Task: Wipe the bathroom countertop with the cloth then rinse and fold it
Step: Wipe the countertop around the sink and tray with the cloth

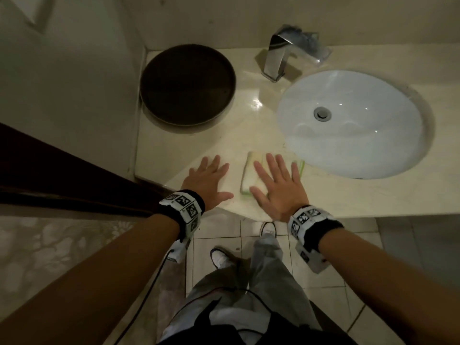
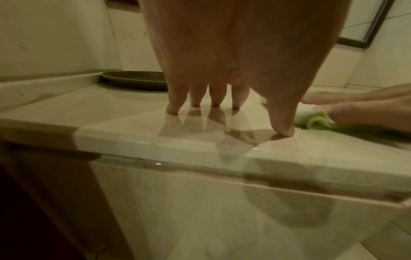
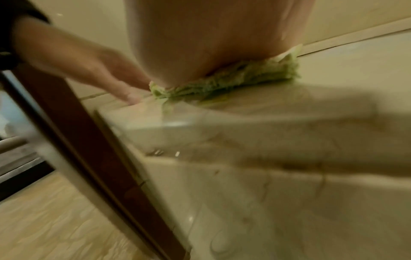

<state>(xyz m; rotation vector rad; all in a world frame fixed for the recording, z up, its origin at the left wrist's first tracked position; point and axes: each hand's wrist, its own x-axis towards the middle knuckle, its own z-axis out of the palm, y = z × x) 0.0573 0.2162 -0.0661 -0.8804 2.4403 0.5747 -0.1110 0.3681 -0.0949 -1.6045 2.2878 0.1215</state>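
Observation:
A folded pale yellow-green cloth lies on the cream marble countertop near its front edge, just left of the sink. My right hand lies flat on the cloth with straight, spread fingers, covering most of it. In the right wrist view the palm presses on the green cloth. My left hand rests flat on the bare counter left of the cloth, fingers straight. The left wrist view shows its fingertips touching the counter and the cloth to the right.
A white oval sink is set into the counter at the right, with a chrome tap behind it. A dark round tray sits at the back left corner. A dark wooden door frame borders the left.

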